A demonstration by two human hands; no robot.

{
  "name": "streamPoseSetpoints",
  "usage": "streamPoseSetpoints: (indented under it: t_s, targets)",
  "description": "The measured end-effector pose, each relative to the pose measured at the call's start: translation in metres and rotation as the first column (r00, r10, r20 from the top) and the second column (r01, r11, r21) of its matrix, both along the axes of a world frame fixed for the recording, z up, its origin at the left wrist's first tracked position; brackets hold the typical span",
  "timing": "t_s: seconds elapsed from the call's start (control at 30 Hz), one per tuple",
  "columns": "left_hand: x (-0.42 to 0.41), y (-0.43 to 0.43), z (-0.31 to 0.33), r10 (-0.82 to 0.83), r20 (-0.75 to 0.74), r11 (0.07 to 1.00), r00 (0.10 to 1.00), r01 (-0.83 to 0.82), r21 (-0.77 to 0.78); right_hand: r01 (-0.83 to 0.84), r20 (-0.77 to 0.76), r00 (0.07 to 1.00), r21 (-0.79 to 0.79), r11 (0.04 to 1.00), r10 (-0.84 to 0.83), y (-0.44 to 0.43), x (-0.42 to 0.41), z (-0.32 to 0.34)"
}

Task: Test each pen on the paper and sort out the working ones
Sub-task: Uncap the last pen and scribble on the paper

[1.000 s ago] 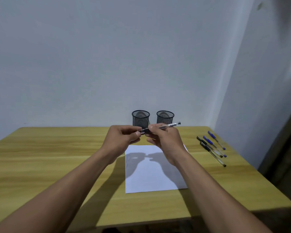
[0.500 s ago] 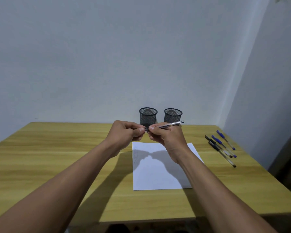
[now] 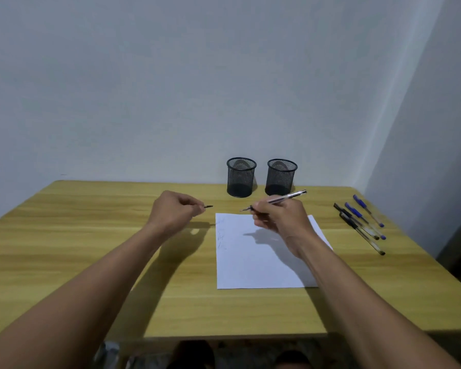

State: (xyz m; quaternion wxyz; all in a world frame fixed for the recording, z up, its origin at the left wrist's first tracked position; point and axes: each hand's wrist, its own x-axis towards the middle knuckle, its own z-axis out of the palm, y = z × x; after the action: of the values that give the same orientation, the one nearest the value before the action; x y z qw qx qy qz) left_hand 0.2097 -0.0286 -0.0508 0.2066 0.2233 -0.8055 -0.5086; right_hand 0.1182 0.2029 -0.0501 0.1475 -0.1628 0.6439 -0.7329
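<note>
At the centre left of the frame our left hand pinches a small black cap. The paper on the worktop carries faint scribbles at its left edge, so we judge some testing is done. Our right hand grips the uncapped pen above the paper's top edge; its long axis rises toward the upper right, tip pointing left. The mesh cups look empty, and the other pens at the far right seem unsorted
</note>
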Motion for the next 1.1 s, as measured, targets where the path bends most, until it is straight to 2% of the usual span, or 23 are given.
streamPoseSetpoints:
  t_s: [0.17, 0.37, 0.57, 0.73, 0.83, 0.93, 1.1]
  targets:
    - [-0.015, 0.003, -0.031, 0.159, 0.098, 0.957, 0.982, -0.129, -0.259, 0.003, -0.046, 0.999, 0.139, 0.99, 0.003, -0.013, 0.015, -0.02]
    - [-0.026, 0.006, -0.044, 0.214, 0.131, 0.925, 0.968, -0.157, -0.347, 0.018, -0.07, 0.998, 0.184, 0.983, -0.005, -0.023, 0.025, -0.032]
    - [-0.006, 0.016, -0.044, 0.18, 0.094, 0.914, 0.979, -0.131, -0.385, 0.03, -0.16, 0.987, 0.257, 0.966, 0.012, -0.026, 0.031, -0.038]
    - [0.032, 0.034, -0.049, 0.036, 0.06, 0.868, 0.998, -0.002, -0.496, 0.01, -0.172, 0.984, 0.287, 0.958, 0.041, -0.026, 0.04, -0.037]
    - [0.051, 0.044, -0.048, -0.064, 0.125, 0.8, 0.99, 0.125, -0.587, 0.025, -0.174, 0.985, 0.277, 0.961, 0.024, -0.025, 0.045, -0.042]
    - [0.057, 0.048, -0.051, -0.078, 0.214, 0.729, 0.974, 0.203, -0.654, 0.044, -0.168, 0.986, 0.292, 0.955, 0.006, -0.026, 0.046, -0.047]
    - [0.056, 0.042, -0.058, -0.098, 0.274, 0.69, 0.957, 0.264, -0.674, 0.014, -0.229, 0.97, 0.373, 0.928, 0.078, -0.025, 0.049, -0.048]
